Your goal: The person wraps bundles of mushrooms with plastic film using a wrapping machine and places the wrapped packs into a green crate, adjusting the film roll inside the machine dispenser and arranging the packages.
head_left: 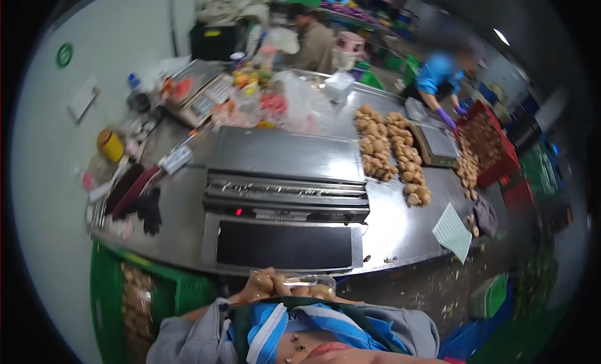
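Observation:
Close to my body, at the table's front edge, is a pack of brown mushrooms (303, 288) in shiny clear wrapping. My left hand (243, 294) is closed around the pack's left end. Only a sliver of my right hand (342, 299) shows at the other end, with its fingers hidden. Just beyond the pack stands a wrapping machine (286, 201) with a flat black plate (284, 245) at its front and a small red light.
Rows of brown mushrooms (375, 145) lie right of the machine, near a scale (436, 141). A person in blue with purple gloves (446, 117) reaches toward a tilted red crate (494, 135). Dark gloves (148, 210) lie at left. A green crate (188, 294) holds packs below.

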The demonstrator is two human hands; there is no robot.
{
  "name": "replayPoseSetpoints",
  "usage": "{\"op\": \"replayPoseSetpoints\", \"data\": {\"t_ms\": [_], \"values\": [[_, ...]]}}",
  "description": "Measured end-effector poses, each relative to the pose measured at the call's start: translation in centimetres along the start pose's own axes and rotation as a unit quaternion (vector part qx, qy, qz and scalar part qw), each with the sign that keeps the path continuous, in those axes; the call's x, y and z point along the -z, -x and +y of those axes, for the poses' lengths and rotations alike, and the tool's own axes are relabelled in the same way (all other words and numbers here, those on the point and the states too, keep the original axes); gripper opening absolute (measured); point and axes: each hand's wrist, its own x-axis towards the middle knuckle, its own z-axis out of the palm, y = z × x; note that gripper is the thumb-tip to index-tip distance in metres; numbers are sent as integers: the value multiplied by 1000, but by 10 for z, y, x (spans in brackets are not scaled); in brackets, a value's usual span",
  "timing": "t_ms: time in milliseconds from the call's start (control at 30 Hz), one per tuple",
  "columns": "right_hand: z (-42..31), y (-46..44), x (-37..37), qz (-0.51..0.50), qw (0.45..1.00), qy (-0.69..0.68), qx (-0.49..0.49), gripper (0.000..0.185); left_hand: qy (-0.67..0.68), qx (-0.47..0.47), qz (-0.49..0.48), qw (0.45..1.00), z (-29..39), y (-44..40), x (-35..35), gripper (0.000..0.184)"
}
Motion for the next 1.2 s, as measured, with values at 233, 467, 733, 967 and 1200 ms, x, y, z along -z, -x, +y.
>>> {"op": "replayPoseSetpoints", "data": {"t_ms": [233,467,733,967,1200], "values": [[-136,71,57,-142,978,-88,129,63,71,-40,-7,997,-28,7,-67,51],[-159,18,-17,-120,984,38,123,64,287,-68,323,899,-33,92,-61,62],[-285,-5,-228,-184,837,236,458,81,-14,-423,474,772,79,255,1,54],[-222,-64,-201,-117,957,17,267,56,-36,-230,706,669,-41,329,162,62],[-181,-32,-136,57,984,-20,169,50,-57,-47,834,547,-92,275,253,75]]}}
